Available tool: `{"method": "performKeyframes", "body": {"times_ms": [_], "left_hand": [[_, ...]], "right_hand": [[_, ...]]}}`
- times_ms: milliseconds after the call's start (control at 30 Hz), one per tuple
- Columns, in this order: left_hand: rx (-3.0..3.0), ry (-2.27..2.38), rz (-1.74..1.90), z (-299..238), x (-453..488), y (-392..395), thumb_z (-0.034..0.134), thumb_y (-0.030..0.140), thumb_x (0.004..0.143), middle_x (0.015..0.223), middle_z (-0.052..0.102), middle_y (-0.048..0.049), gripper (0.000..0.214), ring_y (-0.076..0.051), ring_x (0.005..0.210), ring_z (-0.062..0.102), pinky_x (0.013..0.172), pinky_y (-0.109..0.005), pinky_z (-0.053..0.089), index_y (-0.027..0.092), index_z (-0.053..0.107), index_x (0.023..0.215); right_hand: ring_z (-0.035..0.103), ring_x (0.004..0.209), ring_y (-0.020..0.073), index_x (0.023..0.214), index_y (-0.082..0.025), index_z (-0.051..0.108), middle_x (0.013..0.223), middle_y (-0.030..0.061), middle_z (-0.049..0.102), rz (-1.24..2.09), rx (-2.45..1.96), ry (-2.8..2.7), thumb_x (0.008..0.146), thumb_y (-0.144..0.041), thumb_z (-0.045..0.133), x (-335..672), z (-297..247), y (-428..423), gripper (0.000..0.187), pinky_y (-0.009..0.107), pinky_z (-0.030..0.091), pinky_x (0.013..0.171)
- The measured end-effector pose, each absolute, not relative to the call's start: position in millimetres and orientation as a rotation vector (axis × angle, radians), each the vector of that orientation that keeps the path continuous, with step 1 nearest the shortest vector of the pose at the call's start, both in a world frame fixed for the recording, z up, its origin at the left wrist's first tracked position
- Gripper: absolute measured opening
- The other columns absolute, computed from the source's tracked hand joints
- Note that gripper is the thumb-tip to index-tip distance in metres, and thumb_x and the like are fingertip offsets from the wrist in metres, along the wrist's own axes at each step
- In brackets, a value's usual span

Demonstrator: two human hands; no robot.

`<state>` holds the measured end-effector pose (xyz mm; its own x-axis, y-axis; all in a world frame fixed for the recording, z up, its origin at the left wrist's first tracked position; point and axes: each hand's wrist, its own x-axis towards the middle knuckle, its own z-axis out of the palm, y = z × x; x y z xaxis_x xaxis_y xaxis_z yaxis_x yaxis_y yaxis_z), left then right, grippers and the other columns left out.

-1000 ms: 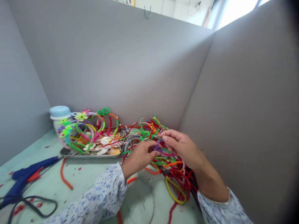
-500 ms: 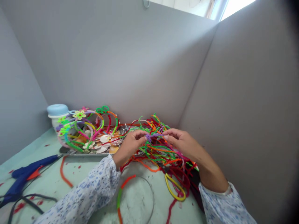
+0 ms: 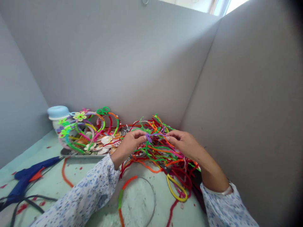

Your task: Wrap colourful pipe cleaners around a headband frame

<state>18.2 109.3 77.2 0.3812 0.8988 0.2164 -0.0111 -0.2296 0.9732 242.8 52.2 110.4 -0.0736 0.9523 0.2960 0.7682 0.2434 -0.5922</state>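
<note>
My left hand point(image 3: 129, 145) and my right hand point(image 3: 183, 142) each pinch one end of a purple pipe cleaner point(image 3: 153, 136) and hold it stretched between them. They hover just above a tangled pile of pipe cleaners point(image 3: 165, 154) in red, green, orange and yellow, heaped in the corner of the grey partition. Both hands have their fingers closed in a pinch. A thin wire hoop point(image 3: 142, 201), partly wrapped in orange and green, lies on the green table below my left wrist.
A metal tray point(image 3: 71, 154) at the left holds wrapped headbands point(image 3: 87, 126) and shells. Behind it stands a jar with a pale blue lid point(image 3: 58, 112). A blue glue gun point(image 3: 26, 176) with its dark cord lies at the front left. Grey partition walls close in on three sides.
Both hands rose slightly from the pile and drew apart, pulling the purple pipe cleaner out straight between them. The wire hoop on the table has come into view.
</note>
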Motion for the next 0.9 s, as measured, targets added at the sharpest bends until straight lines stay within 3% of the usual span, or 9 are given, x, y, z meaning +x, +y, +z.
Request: {"method": "performKeyframes", "body": {"times_ms": [300,600,900], "left_hand": [[1.585,0.753,1.125,95.5,16.4,99.7,0.067,0.025,0.076,0.087,0.067,-0.0014,0.018,-0.013,0.077,0.060,0.071,-0.023,0.046,0.017,0.066,0.092],[1.813,0.905,1.139,97.9,15.7,100.5,0.070,0.024,0.071,0.071,0.062,0.0012,0.032,-0.012,0.062,0.054,0.056,-0.021,0.041,0.018,0.065,0.102],[1.713,0.812,1.035,89.7,22.4,100.1,0.065,0.025,0.075,0.080,0.066,-0.0017,0.015,-0.013,0.073,0.058,0.067,-0.023,0.044,0.015,0.067,0.086]], "right_hand": [[0.044,0.056,0.0116,0.090,-0.022,0.070,0.064,-0.0036,0.057,0.380,-1.561,-1.924,0.083,-0.037,0.053,244.1,111.4,55.1,0.024,0.022,0.030,0.052],[0.043,0.051,0.0105,0.091,-0.022,0.069,0.058,-0.0043,0.052,0.437,-1.544,-1.947,0.087,-0.039,0.050,242.0,111.5,53.4,0.026,0.022,0.027,0.047],[0.047,0.056,0.0104,0.087,-0.019,0.067,0.064,-0.0030,0.054,0.689,-1.373,-1.872,0.087,-0.039,0.055,233.6,121.0,47.0,0.024,0.021,0.034,0.051]]}}
